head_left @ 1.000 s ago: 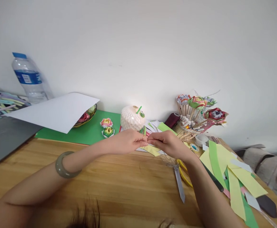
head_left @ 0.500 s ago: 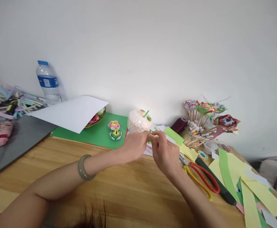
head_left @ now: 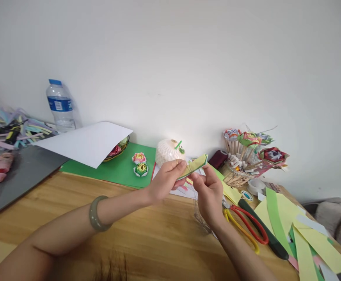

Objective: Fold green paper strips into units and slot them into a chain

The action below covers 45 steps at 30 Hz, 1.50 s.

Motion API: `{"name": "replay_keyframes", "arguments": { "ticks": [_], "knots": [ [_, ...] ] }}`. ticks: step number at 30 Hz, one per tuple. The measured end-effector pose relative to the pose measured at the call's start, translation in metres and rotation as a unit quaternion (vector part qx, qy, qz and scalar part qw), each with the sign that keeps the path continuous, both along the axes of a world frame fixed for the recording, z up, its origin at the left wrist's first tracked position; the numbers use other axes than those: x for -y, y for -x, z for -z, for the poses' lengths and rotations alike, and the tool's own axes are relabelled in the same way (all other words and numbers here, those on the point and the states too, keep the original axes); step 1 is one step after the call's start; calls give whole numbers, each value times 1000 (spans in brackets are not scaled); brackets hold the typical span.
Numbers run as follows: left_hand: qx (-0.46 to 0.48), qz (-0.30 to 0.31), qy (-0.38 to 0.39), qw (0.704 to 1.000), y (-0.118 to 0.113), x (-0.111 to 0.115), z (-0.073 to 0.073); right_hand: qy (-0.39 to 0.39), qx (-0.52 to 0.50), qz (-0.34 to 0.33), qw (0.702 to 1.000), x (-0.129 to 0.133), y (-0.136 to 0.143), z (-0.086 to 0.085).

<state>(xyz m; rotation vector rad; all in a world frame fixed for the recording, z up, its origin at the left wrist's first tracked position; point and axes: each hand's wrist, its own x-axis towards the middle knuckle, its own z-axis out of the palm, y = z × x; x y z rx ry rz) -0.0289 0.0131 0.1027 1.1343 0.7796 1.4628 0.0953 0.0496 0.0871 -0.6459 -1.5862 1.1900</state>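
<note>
My left hand (head_left: pixel 166 181) pinches a folded strip of yellow-green paper (head_left: pixel 198 163) between thumb and fingers. A thin dark thread crosses the paper near the left thumb. At the paper's lower right, my right hand (head_left: pixel 210 195) is closed, thumb against forefinger, seemingly on the thread; its fingertips touch or nearly touch the paper. Fine loops of thread (head_left: pixel 199 216) hang beside the right wrist. Just behind the hands sits a white foam-netted ball (head_left: pixel 169 151) with a green strip on top. Scissors (head_left: pixel 248 224) with red and yellow handles lie right of my right hand.
Two paper flowers (head_left: pixel 140 164) lie on green card (head_left: pixel 123 169); a white sheet (head_left: pixel 85 142) overhangs a bowl. A water bottle (head_left: pixel 61 107) stands at the back left. To the right are a basket of paper flowers (head_left: pixel 237 169), a thread spool (head_left: pixel 218 158) and paper strips (head_left: pixel 308 230).
Earlier my hands met fingertip to fingertip, mostly hiding the work. Now they are slightly apart, and the folded paper with thread across it shows between them. The view has shifted slightly.
</note>
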Motion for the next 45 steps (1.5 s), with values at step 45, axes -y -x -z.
{"name": "replay_keyframes", "arguments": {
  "ticks": [45],
  "knots": [
    [-150, -11, -111, 982, 15, 10, -19, -197, 181, 53, 962, 25, -17, -32]
  ]
}}
